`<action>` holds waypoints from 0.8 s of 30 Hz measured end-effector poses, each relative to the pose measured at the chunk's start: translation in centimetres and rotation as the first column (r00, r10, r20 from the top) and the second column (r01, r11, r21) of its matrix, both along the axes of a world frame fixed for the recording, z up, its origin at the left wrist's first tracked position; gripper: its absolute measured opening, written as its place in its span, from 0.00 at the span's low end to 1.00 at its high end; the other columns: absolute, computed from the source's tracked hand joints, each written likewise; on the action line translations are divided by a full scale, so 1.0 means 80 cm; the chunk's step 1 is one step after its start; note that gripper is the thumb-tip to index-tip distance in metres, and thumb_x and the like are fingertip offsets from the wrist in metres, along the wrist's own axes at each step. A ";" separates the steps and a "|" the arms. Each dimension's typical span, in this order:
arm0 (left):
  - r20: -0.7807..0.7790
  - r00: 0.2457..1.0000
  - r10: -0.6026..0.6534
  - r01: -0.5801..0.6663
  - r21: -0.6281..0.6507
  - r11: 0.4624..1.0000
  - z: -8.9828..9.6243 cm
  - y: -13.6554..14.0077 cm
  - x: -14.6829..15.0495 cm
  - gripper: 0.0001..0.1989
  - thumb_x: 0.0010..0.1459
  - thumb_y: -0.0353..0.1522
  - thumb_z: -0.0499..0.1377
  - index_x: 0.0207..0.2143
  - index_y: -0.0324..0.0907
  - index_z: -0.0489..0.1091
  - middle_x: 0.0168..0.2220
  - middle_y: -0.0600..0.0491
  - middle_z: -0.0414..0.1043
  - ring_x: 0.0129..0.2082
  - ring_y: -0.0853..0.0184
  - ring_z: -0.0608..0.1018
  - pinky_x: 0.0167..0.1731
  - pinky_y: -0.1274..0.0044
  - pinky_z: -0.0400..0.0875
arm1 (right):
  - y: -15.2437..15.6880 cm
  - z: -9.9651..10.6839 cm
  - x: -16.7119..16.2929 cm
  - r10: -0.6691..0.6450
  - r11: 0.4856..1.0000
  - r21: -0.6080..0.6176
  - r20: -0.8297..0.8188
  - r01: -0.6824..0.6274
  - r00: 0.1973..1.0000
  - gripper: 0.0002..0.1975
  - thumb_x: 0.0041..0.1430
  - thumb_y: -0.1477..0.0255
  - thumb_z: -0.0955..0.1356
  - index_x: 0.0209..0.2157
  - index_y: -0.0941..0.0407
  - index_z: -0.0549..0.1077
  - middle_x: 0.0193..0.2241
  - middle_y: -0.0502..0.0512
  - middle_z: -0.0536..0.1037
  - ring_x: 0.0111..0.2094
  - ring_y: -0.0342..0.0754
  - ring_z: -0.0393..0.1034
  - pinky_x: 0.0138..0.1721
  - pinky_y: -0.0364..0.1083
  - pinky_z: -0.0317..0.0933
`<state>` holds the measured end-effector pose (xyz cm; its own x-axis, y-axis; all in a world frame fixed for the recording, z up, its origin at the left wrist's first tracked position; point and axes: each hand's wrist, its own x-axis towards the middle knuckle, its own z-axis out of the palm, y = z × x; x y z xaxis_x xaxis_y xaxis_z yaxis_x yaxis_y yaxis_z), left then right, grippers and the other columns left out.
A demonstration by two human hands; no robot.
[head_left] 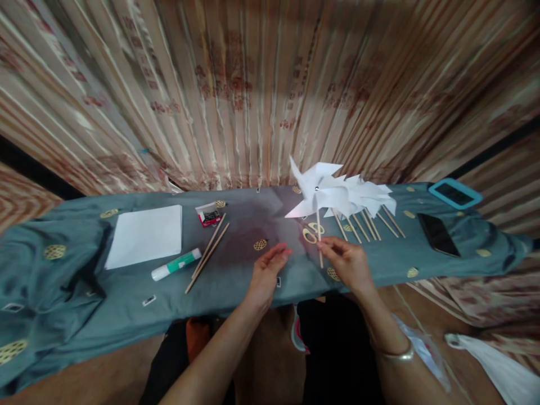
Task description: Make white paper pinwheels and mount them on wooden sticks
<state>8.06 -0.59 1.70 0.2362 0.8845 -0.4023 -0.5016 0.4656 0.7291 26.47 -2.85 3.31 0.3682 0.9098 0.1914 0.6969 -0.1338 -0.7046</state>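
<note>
A white paper pinwheel (328, 196) with a pin at its centre stands upright on a thin wooden stick. My right hand (348, 263) pinches the lower part of that stick between thumb and fingertips. My left hand (265, 275) hovers over the cloth to the left of the stick, its fingers loosely extended and nothing in them. Just behind the held stick lie scissors (309, 236) with yellow handles, partly hidden by the pinwheel. More white pinwheels (371, 196) overlap in a row to the right, their sticks pointing towards me.
A grey-green cloth (236, 275) covers the table. On the left are a stack of white paper (145, 236), a glue stick (176, 264), loose wooden sticks (207, 257) and a small red box of pins (208, 215). A phone (437, 234) and a blue-framed object (455, 193) lie at right.
</note>
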 end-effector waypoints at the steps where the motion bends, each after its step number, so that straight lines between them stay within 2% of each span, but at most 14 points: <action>1: -0.002 1.000 -0.008 0.008 0.001 1.000 -0.001 0.000 0.000 0.20 0.34 0.37 0.74 0.34 0.42 0.80 0.32 0.50 0.81 0.34 0.68 0.78 0.42 0.77 0.66 | 0.005 0.004 0.015 -0.034 0.999 -0.013 0.074 0.035 0.997 0.19 0.56 0.56 0.65 0.34 0.56 0.80 0.26 0.55 0.82 0.27 0.49 0.75 0.28 0.45 0.65; 5: -0.010 1.000 -0.026 0.026 0.020 0.999 -0.001 -0.001 0.000 0.21 0.33 0.38 0.74 0.33 0.42 0.80 0.31 0.50 0.81 0.34 0.67 0.78 0.44 0.75 0.67 | 0.033 0.017 0.067 -0.118 0.987 -0.068 0.317 0.147 0.941 0.13 0.55 0.64 0.66 0.34 0.57 0.80 0.31 0.62 0.82 0.35 0.58 0.77 0.37 0.52 0.66; 7: -0.012 0.999 -0.032 0.032 0.032 0.999 0.002 -0.002 0.000 0.20 0.33 0.38 0.74 0.33 0.41 0.80 0.31 0.50 0.81 0.34 0.67 0.78 0.45 0.75 0.67 | 0.047 0.015 0.083 -0.118 0.977 -0.118 0.405 0.180 0.906 0.12 0.54 0.67 0.67 0.32 0.58 0.81 0.30 0.67 0.82 0.34 0.62 0.77 0.37 0.56 0.66; 10: -0.016 0.999 -0.050 0.051 0.037 0.998 0.008 -0.005 -0.003 0.20 0.34 0.38 0.74 0.34 0.41 0.80 0.31 0.50 0.81 0.35 0.65 0.79 0.45 0.74 0.67 | 0.061 -0.001 0.099 -0.109 0.960 -0.171 0.499 0.220 0.860 0.09 0.53 0.70 0.68 0.28 0.59 0.80 0.27 0.69 0.80 0.30 0.62 0.76 0.36 0.59 0.67; 14: -0.026 0.998 -0.057 0.059 0.056 0.997 0.009 -0.010 -0.005 0.20 0.36 0.38 0.73 0.33 0.40 0.80 0.31 0.49 0.81 0.35 0.65 0.79 0.45 0.73 0.68 | 0.071 -0.027 0.112 -0.095 0.952 -0.183 0.580 0.243 0.809 0.11 0.54 0.66 0.69 0.25 0.58 0.79 0.24 0.67 0.79 0.30 0.60 0.76 0.35 0.59 0.69; 18: -0.048 0.995 -0.085 0.088 0.070 0.994 0.008 -0.016 -0.009 0.19 0.39 0.39 0.72 0.35 0.40 0.80 0.32 0.48 0.81 0.36 0.64 0.79 0.45 0.73 0.68 | 0.080 -0.040 0.121 -0.083 0.949 -0.184 0.637 0.255 0.766 0.16 0.55 0.60 0.68 0.24 0.58 0.78 0.24 0.68 0.78 0.30 0.60 0.77 0.36 0.60 0.70; 24: -0.050 0.993 -0.107 0.112 0.098 0.989 0.012 -0.025 -0.019 0.19 0.41 0.39 0.71 0.36 0.40 0.79 0.33 0.48 0.81 0.36 0.63 0.78 0.44 0.72 0.67 | 0.081 -0.036 0.119 -0.063 0.930 -0.222 0.688 0.293 0.723 0.14 0.57 0.66 0.66 0.29 0.60 0.79 0.28 0.71 0.79 0.33 0.63 0.77 0.36 0.62 0.68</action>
<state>6.56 -2.60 2.64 0.3175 0.8909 -0.3249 -0.4177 0.4389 0.7955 35.98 3.63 0.39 0.4130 0.8921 0.1834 0.9055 -0.4238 0.0227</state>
